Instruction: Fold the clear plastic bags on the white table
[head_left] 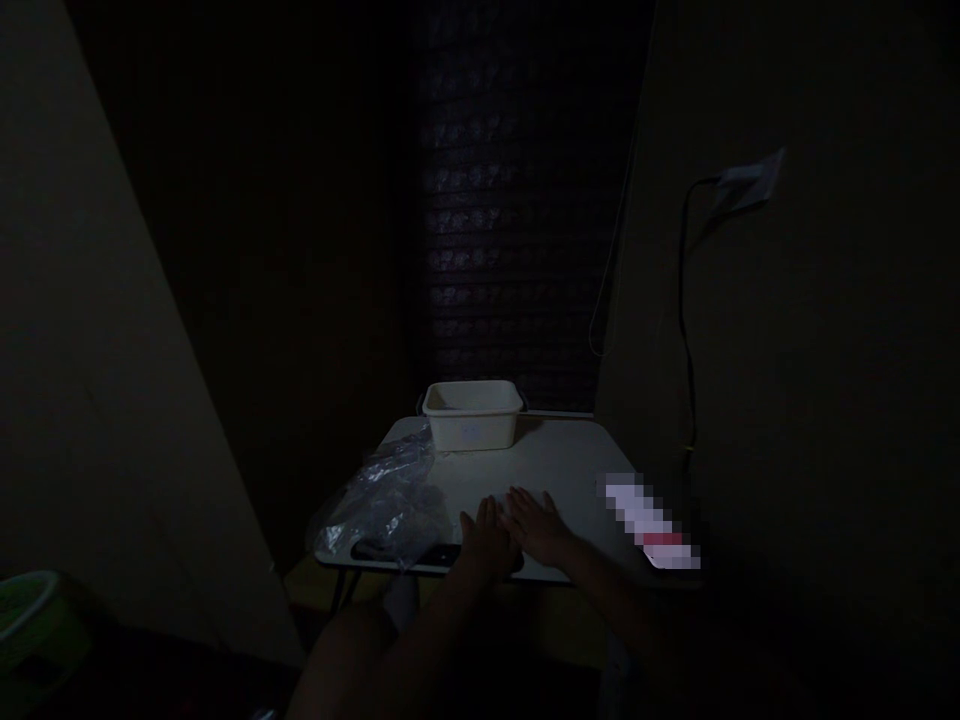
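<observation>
My left hand (487,540) lies near the front edge of a small white folding table (559,450), its fingers stretched forward. Beside it, my right hand (534,525) rests with its fingers spread, the two hands touching or overlapping a little. A pale patch shows between the fingertips; the dim light hides whether something thin lies under them. To the left of my hands spreads a crumpled clear plastic bag (390,500). Behind them stands a white plastic basin (474,430) with dark handles; what it holds is too dark to make out.
A bright, pixelated phone-like screen (652,525) is at the table's right edge. A black cord (684,300) hangs from a wall socket (750,185) on the right. Dark blinds (480,230) cover the back. A green bucket (34,620) stands low at the left.
</observation>
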